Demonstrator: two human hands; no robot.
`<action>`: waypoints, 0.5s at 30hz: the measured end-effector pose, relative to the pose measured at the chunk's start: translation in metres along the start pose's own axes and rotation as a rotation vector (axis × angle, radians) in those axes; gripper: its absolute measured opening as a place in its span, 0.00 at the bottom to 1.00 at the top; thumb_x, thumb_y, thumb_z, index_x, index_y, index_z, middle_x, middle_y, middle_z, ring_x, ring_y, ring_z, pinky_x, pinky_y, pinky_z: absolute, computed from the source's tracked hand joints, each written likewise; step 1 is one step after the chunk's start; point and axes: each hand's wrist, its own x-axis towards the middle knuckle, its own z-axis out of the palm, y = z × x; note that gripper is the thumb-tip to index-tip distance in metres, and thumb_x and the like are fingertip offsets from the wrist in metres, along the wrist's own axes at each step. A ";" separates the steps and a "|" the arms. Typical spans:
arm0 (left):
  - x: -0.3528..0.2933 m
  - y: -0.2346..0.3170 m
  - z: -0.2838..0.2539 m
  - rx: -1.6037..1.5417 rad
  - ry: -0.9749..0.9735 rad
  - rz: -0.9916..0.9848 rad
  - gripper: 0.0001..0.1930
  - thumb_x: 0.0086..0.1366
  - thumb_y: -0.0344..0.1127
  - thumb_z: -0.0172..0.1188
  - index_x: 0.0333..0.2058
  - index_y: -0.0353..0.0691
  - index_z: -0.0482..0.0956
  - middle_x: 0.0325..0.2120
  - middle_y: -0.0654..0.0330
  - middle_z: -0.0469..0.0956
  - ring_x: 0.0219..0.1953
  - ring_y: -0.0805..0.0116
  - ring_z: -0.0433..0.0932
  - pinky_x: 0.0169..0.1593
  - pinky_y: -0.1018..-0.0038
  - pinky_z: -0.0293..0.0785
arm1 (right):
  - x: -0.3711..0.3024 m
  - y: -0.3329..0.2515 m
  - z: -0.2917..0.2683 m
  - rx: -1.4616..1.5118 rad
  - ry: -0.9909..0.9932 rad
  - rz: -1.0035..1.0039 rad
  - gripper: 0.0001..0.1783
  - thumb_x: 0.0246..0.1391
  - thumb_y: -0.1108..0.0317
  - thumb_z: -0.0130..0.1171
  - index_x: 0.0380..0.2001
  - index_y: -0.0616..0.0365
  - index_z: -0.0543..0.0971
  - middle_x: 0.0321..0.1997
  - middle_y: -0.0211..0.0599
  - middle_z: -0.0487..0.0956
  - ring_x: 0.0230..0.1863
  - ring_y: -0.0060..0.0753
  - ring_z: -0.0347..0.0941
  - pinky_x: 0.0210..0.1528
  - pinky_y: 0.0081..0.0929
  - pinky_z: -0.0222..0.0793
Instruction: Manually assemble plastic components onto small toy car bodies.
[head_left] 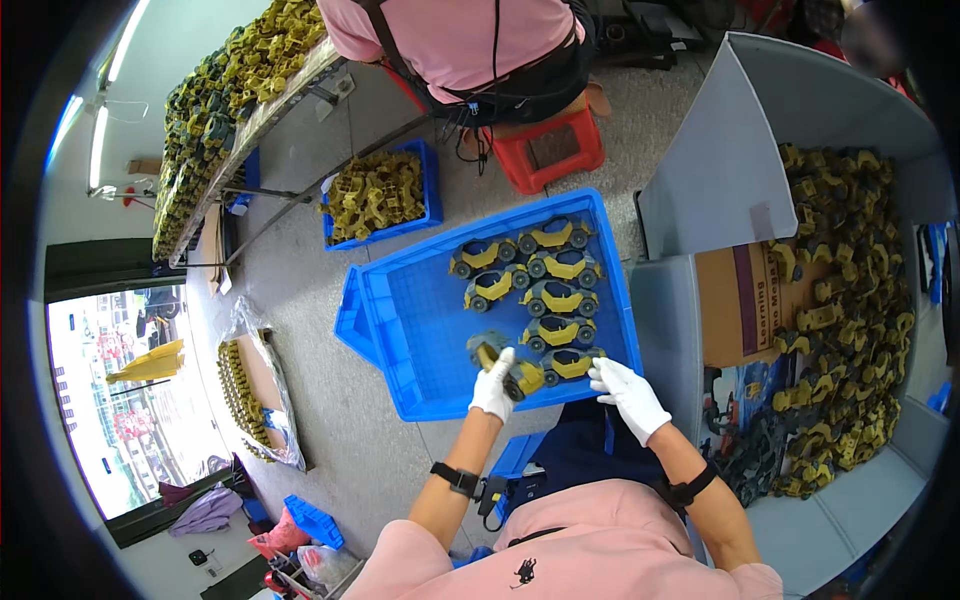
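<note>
My left hand [494, 390], in a white glove, is closed around yellow-and-dark-grey toy car pieces over the near side of the blue tray [405, 385]. One toy car [524, 378] sticks out to the right of its fingers. Past the fingertips is a blurred grey-and-yellow part [484, 347]; whether it is a separate car is unclear. My right hand [630, 397], gloved in white too, has its fingers pinched at the right end of the nearest toy car [568, 366] in the tray. Beyond that car, several matching cars [560, 298] stand in two columns along the tray's right side.
Grey panels [715, 160] at right surround a heap of yellow and dark toy parts [850, 310] and a cardboard box [735, 305]. A blue crate [432, 195] of yellow parts is beyond the tray. Another person sits on a red stool [545, 155]. A parts-covered table [240, 100] runs far left.
</note>
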 end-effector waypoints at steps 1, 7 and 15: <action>0.020 -0.003 -0.007 -0.140 0.129 -0.098 0.18 0.58 0.37 0.69 0.45 0.44 0.73 0.40 0.59 0.78 0.39 0.58 0.79 0.41 0.56 0.79 | -0.001 0.004 -0.005 0.005 0.007 0.003 0.28 0.65 0.51 0.49 0.59 0.60 0.70 0.56 0.38 0.74 0.52 0.29 0.72 0.51 0.26 0.69; 0.110 0.012 -0.018 -0.066 0.469 -0.193 0.24 0.53 0.55 0.70 0.44 0.51 0.76 0.44 0.62 0.78 0.43 0.61 0.77 0.47 0.57 0.73 | -0.013 0.037 -0.036 0.103 0.189 0.170 0.26 0.64 0.51 0.50 0.55 0.59 0.73 0.46 0.34 0.78 0.42 0.22 0.73 0.46 0.23 0.69; 0.141 0.011 0.036 -0.273 0.599 -0.207 0.25 0.61 0.53 0.62 0.52 0.46 0.73 0.51 0.62 0.73 0.47 0.63 0.76 0.48 0.66 0.79 | -0.029 0.081 -0.065 0.236 0.357 0.199 0.27 0.65 0.50 0.48 0.53 0.63 0.73 0.39 0.32 0.80 0.35 0.20 0.75 0.39 0.21 0.71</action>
